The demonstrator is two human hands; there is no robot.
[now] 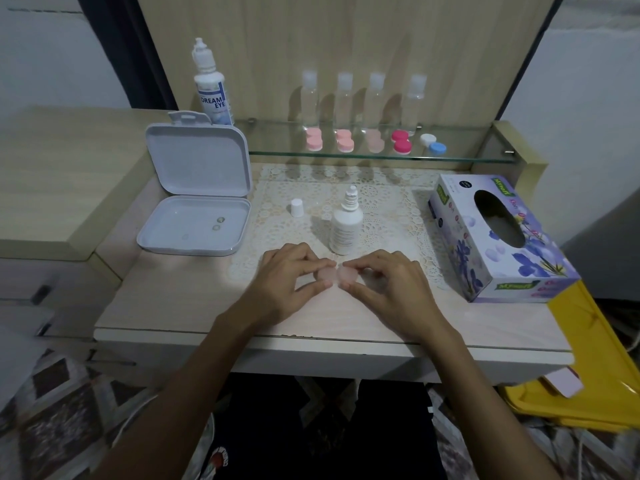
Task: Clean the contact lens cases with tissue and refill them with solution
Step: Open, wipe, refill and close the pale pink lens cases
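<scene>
A pale pink contact lens case [336, 274] lies on the table between my hands. My left hand [291, 275] pinches its left cap between thumb and fingers. My right hand [381, 282] pinches its right cap the same way. Just behind the case stands a small white solution bottle [345, 226] with its nozzle bare; its white cap [297, 207] sits to the left on the lace mat. A tissue box [498, 237] with a flower print lies at the right.
An open white plastic box [194, 223] holding two lenses sits at the left. On the glass shelf [460, 157] are several lens cases, pink [314, 140], magenta [401, 141] and white-blue [433, 143], several clear bottles [377, 98] and a larger solution bottle [211, 88]. A yellow bin [595, 368] is at the right.
</scene>
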